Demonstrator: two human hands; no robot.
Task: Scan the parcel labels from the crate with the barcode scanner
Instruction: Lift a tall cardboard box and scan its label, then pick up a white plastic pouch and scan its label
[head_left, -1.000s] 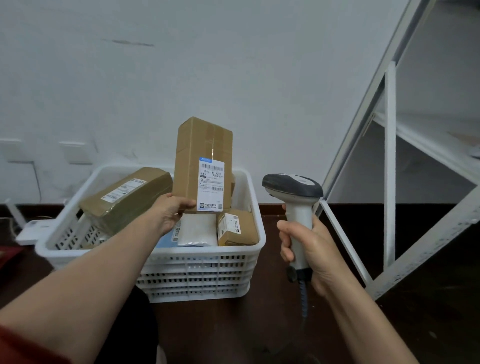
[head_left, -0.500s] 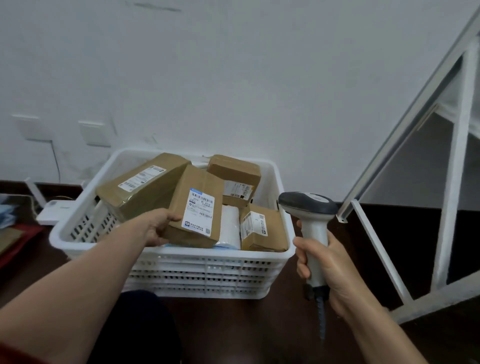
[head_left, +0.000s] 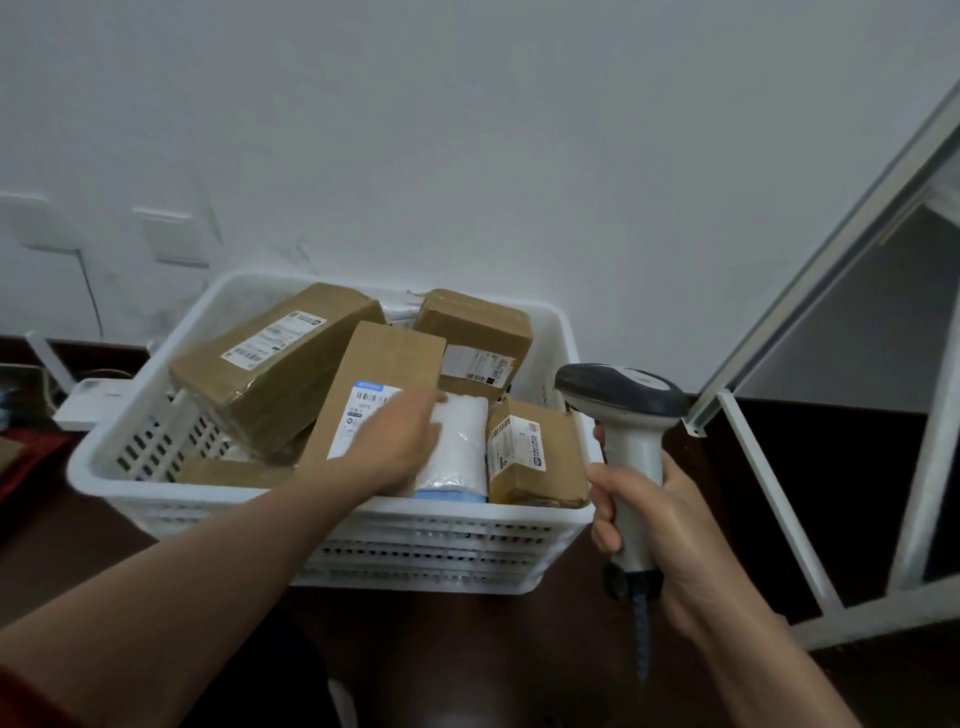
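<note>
Surface: a dark brown desk (head_left: 519, 649) is being used, set against a plain white wall (head_left: 467, 130) carrying two white wall plates (head_left: 174, 236) at the left; a white metal frame (head_left: 831, 291) is leaning across the right side.

Crate (head_left: 441, 540): white, slotted, being kept on the desk against the wall and filled with parcels. A long box (head_left: 275, 374) is lying tilted at the left, label up, its long axis running from near left to far right. A middle box (head_left: 384, 374) is leaning with its long axis pointing away and its label (head_left: 363, 415) facing up, partly covered. A white bag (head_left: 460, 441), a small box (head_left: 535, 457) and a rear box (head_left: 475, 338) are lying to the right of it.

Left hand (head_left: 400, 447): being held open, fingers spread over the middle box and the bag; whether they are touched cannot be told.

Right hand (head_left: 654, 525): being kept wrapped around the handle of the scanner (head_left: 623, 415), just right of the crate; the handle is standing upright, the dark head pointing left and away, over the crate's right rim.
</note>
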